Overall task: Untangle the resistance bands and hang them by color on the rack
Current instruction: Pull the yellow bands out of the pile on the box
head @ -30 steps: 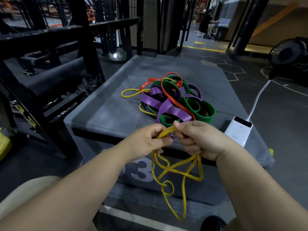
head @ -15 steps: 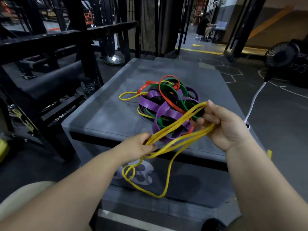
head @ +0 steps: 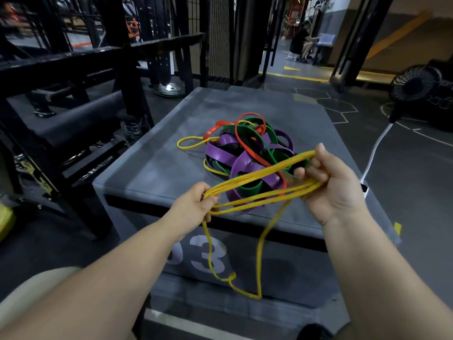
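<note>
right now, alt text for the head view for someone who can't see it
Two hands stretch a yellow resistance band between them, the left hand pinching one end and the right hand gripping the other, a loop hanging below. Behind, a tangle of purple, green, orange and yellow bands lies on a grey box.

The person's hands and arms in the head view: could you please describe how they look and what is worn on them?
Both the left hand and the right hand are bare: no gloves, rings or watch show. The left forearm and right forearm are bare too, with no sleeve reaching into view.
</note>
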{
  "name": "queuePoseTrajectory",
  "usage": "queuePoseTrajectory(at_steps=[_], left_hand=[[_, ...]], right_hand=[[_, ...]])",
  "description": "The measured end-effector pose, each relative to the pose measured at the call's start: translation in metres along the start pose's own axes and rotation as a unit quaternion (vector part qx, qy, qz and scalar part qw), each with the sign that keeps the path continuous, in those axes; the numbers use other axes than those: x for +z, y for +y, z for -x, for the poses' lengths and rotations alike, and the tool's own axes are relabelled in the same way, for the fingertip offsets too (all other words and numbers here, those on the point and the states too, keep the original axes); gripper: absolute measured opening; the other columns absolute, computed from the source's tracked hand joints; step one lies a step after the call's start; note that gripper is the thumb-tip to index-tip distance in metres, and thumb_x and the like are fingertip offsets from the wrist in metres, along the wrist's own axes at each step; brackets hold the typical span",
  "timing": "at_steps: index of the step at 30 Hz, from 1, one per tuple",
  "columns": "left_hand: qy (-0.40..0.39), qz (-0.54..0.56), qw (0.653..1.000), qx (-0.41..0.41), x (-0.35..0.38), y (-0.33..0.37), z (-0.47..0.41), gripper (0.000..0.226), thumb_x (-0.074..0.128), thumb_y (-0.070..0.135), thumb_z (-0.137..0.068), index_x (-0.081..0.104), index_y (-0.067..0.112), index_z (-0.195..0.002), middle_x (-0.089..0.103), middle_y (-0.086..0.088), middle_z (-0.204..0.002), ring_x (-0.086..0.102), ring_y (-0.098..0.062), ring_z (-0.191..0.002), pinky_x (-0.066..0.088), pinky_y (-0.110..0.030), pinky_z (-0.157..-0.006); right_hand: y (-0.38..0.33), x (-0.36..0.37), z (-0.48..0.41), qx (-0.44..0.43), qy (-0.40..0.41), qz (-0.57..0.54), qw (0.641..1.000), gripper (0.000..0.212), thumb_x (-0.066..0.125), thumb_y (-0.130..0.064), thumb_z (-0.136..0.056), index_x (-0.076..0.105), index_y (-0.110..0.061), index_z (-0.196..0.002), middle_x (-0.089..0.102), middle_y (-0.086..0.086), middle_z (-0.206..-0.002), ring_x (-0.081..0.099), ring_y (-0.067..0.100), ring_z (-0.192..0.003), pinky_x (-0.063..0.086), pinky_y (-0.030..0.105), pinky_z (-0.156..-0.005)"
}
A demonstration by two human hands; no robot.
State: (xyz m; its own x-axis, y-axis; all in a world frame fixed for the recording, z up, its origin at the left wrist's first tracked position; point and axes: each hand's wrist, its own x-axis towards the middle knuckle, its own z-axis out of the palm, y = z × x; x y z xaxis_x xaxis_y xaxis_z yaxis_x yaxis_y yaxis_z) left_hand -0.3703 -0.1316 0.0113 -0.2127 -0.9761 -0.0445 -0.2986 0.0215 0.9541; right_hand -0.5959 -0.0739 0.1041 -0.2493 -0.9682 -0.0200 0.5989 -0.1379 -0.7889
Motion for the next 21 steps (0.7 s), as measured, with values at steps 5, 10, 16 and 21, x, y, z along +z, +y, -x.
queuePoseTrajectory(at_steps=[5,10,16,21], left_hand=[[-0.043,0.020,0.999,-0.007,0.004,0.003,0.004,0.017,0.053,0.024,-0.097,0.048,0.020,-0.082,0.059,-0.001,-0.072,0.055,-0.018,-0.053,0.052,-0.035,-0.062],[-0.062,0.026,0.998,-0.009,0.004,0.008,0.008,0.021,0.048,0.024,-0.100,0.047,0.018,-0.080,0.058,0.000,-0.066,0.042,-0.007,-0.044,0.044,-0.027,-0.050],[-0.121,0.035,0.992,-0.004,0.008,0.009,0.015,0.024,0.049,0.033,-0.098,0.054,0.021,-0.079,0.046,0.015,-0.055,0.041,-0.001,-0.049,0.035,-0.011,-0.050],[-0.185,0.042,0.981,-0.042,0.011,0.006,0.020,0.031,0.051,0.047,-0.095,0.055,0.021,-0.077,0.045,0.008,-0.064,0.042,-0.007,-0.060,0.046,-0.030,-0.076]], right_hand=[[0.001,0.003,0.004,0.007,-0.069,-0.089,0.994,0.024,0.052,-0.029,-0.089,0.062,-0.016,-0.071,0.040,-0.010,-0.041,0.054,0.008,-0.054,0.049,0.036,-0.088],[-0.001,0.005,0.003,0.008,-0.106,-0.044,0.993,0.017,0.050,-0.030,-0.088,0.061,-0.017,-0.085,0.048,-0.011,-0.054,0.047,0.003,-0.045,0.047,0.023,-0.060],[0.004,0.011,0.003,0.032,-0.099,-0.098,0.990,0.017,0.049,-0.034,-0.088,0.054,-0.018,-0.081,0.052,-0.010,-0.055,0.035,0.001,-0.031,0.026,0.009,-0.033],[0.001,0.012,0.005,0.030,-0.081,-0.139,0.987,0.019,0.053,-0.040,-0.085,0.056,-0.023,-0.077,0.046,-0.011,-0.046,0.037,0.001,-0.032,0.034,0.011,-0.037]])
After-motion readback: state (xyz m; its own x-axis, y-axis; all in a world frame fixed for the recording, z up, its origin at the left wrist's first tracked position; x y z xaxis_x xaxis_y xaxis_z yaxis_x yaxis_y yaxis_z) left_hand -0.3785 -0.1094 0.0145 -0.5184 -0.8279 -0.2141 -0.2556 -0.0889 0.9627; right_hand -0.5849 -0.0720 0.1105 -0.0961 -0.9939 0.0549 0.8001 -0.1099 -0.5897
